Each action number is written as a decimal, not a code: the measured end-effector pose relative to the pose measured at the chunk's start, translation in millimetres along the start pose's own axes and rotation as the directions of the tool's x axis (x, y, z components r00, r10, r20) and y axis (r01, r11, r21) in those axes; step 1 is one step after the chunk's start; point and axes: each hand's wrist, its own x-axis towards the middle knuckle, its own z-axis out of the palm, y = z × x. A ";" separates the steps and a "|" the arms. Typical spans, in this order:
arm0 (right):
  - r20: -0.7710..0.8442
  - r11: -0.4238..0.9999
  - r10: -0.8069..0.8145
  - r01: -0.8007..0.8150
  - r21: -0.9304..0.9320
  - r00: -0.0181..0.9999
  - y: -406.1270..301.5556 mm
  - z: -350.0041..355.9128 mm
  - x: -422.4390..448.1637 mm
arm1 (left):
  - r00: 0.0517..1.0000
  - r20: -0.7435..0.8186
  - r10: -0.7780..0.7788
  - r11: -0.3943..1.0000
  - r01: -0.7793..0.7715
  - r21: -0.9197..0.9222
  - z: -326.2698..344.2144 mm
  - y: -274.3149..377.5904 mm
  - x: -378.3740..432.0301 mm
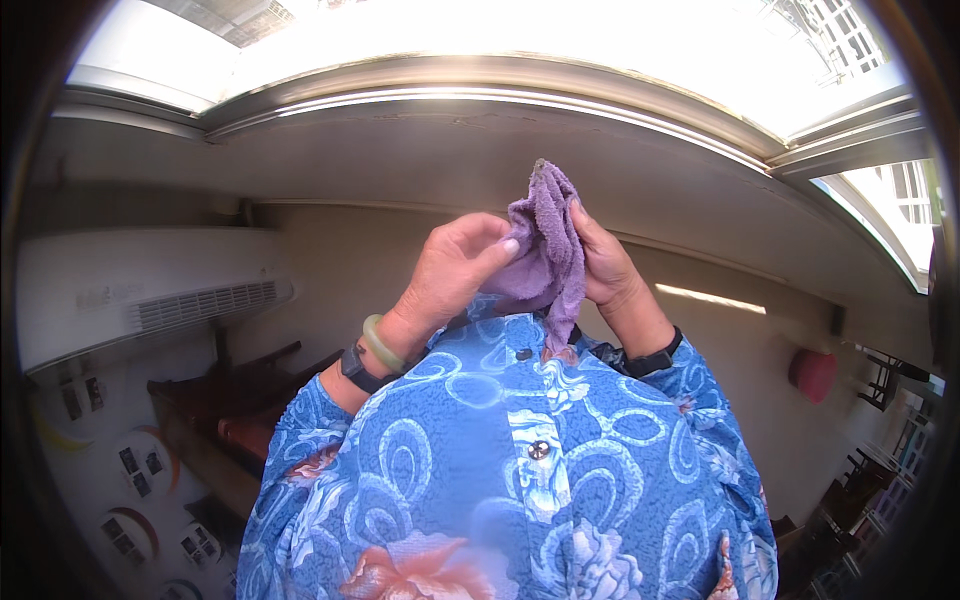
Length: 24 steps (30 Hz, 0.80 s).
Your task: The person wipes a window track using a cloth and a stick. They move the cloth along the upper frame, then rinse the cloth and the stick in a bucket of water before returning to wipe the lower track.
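Note:
A crumpled purple terry cloth (553, 225) is bunched between my two hands in front of my chest. My left hand (454, 262) pinches its left side with thumb and fingers. On that wrist are a pale green bangle and a black band. My right hand (606, 262) grips the cloth's right side, thumb pointing up along it; the other fingers are hidden behind the fabric. The top of the cloth rises to a point with a darker, dirty-looking tip. Its lower end hangs down over the front of my blue patterned shirt (465, 450).
Ahead runs a wide sill (450, 150) below a metal window frame (487, 82), with bright glare beyond. To the left is a white air conditioner (187, 300) near dark wooden furniture (217, 412). A red round object (812, 375) and dark chairs (847, 487) are at the right.

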 end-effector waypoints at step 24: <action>0.304 0.848 0.010 0.153 -0.508 0.953 -17.3 16.7 15.8 | 0.952 -0.267 -0.149 0.927 0.041 -0.373 -31.4 24.1 14.5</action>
